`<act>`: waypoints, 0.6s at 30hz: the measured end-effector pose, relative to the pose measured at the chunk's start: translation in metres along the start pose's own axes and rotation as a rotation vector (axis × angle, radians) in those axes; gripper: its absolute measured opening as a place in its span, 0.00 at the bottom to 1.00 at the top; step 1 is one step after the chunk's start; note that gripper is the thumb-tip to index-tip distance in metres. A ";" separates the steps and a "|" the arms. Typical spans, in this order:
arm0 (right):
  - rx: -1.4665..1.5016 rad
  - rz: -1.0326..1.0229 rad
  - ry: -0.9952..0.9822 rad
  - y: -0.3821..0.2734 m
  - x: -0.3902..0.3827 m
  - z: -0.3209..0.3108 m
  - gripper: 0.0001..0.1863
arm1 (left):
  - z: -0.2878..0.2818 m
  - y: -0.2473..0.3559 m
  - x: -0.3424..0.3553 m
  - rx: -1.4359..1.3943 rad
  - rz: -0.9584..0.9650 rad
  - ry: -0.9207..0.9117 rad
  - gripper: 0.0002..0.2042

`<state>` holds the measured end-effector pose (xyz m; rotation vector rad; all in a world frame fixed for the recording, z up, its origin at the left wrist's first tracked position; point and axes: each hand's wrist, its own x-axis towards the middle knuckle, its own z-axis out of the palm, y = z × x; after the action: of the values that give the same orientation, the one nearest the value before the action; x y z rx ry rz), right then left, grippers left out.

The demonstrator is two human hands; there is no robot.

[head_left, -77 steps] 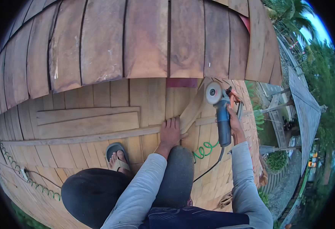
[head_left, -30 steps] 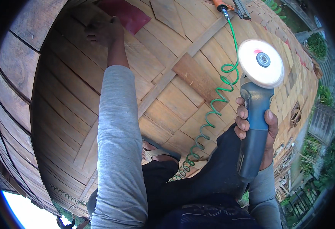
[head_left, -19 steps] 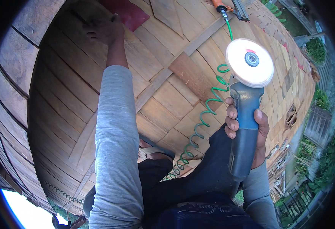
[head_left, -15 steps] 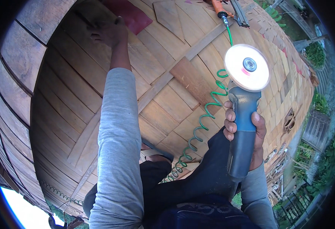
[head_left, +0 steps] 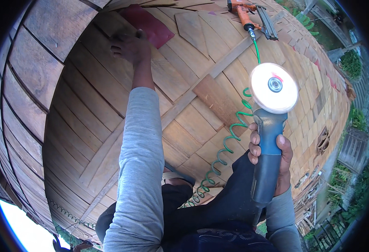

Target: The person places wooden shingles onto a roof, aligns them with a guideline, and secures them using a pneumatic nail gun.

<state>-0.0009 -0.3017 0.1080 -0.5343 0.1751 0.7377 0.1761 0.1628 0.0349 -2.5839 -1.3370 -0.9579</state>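
Observation:
My right hand (head_left: 284, 161) grips a blue and black angle grinder (head_left: 267, 155) around its body, thumb on one side and fingers on the other. Its pale round disc (head_left: 284, 97) points away from me, its flat face showing with a metal nut at the centre. At the upper left, my left hand (head_left: 132, 47) reaches to the shaded wooden shingles (head_left: 104, 69), fingers apart and partly in shadow. Just beyond that hand lies a dark red sheet (head_left: 157, 29). Whether its fingertips touch the wood is hard to see.
An orange nail gun (head_left: 245, 17) lies at the top, joined to a coiled green air hose (head_left: 221, 159). A loose brown board (head_left: 216, 98) rests near a long batten (head_left: 180, 103). Raised shingle edges (head_left: 45, 75) curve along the left. Greenery (head_left: 348, 67) shows below the roof edge at right.
The scene has shifted slightly down and right in view. The red mark on the grinder's disc has moved from below the nut to above it. Both hands keep nearly the same pose.

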 end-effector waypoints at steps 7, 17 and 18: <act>0.035 -0.008 -0.015 0.000 0.002 -0.004 0.41 | 0.001 0.000 0.004 -0.016 0.039 0.011 0.36; -0.002 -0.006 -0.020 0.000 0.001 -0.006 0.39 | 0.004 0.002 -0.007 -0.038 0.023 0.093 0.32; -0.008 0.009 -0.015 -0.002 0.000 -0.006 0.39 | 0.006 -0.002 -0.004 -0.025 0.023 0.108 0.33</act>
<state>0.0008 -0.3060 0.1040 -0.5361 0.1609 0.7515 0.1761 0.1628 0.0271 -2.5192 -1.2733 -1.0998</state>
